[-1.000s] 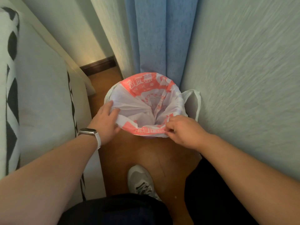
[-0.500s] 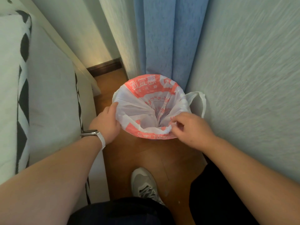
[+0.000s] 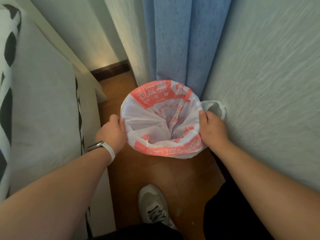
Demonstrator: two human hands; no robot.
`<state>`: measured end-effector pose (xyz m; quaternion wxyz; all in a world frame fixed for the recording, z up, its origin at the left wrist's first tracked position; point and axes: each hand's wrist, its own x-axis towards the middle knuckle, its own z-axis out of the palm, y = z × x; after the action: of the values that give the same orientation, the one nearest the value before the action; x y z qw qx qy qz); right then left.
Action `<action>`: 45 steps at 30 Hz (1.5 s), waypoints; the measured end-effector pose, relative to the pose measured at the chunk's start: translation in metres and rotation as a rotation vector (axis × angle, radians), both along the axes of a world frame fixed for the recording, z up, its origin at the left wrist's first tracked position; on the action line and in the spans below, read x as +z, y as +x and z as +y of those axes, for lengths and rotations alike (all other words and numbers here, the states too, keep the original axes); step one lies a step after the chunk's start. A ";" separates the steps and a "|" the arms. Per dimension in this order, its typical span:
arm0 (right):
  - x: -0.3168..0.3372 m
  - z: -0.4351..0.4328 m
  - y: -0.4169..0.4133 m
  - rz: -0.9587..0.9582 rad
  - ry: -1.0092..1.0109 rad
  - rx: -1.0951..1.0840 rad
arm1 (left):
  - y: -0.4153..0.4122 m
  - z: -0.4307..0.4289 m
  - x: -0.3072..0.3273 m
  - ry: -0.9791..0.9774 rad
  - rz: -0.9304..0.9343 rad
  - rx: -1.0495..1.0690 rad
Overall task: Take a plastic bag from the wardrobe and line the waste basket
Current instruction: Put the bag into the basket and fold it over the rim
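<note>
My left hand [image 3: 112,133] and right hand [image 3: 213,129] had slid from the near edge to opposite sides of the plastic bag [image 3: 162,99], fingers curled round its turned-down rim. The bag sat open over the basket, which it hid, by the curtain [image 3: 181,40], so I judged the lining nearly finished.

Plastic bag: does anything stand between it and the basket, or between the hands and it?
Nothing visible does. The left hand and the right hand each grip the edge of the plastic bag, on opposite sides, and it lies spread over the opening. The basket itself is hidden under it.
</note>
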<state>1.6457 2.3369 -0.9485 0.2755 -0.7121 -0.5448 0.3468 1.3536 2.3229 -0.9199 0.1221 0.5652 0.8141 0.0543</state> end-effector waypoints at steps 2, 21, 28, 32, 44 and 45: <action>-0.003 0.002 -0.002 -0.035 0.031 -0.037 | -0.003 -0.001 -0.002 -0.004 0.012 -0.021; 0.016 -0.005 0.002 -0.238 0.299 0.295 | 0.019 -0.002 0.028 0.189 -0.067 -0.351; 0.013 -0.017 -0.001 -0.355 0.212 0.604 | 0.056 -0.020 0.023 -0.123 0.012 -0.839; 0.007 -0.017 -0.002 -0.429 0.187 0.699 | 0.050 -0.018 0.016 -0.237 0.086 -0.871; 0.004 -0.018 -0.013 -0.526 0.227 0.745 | 0.032 -0.011 0.010 -0.268 0.228 -0.938; 0.002 -0.019 -0.011 -0.527 0.235 0.750 | 0.033 -0.011 0.013 -0.279 0.219 -0.934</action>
<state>1.6344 2.3178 -0.9460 0.0624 -0.4938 -0.8513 0.1658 1.3862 2.3116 -0.9072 0.1217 0.8499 0.4818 -0.1753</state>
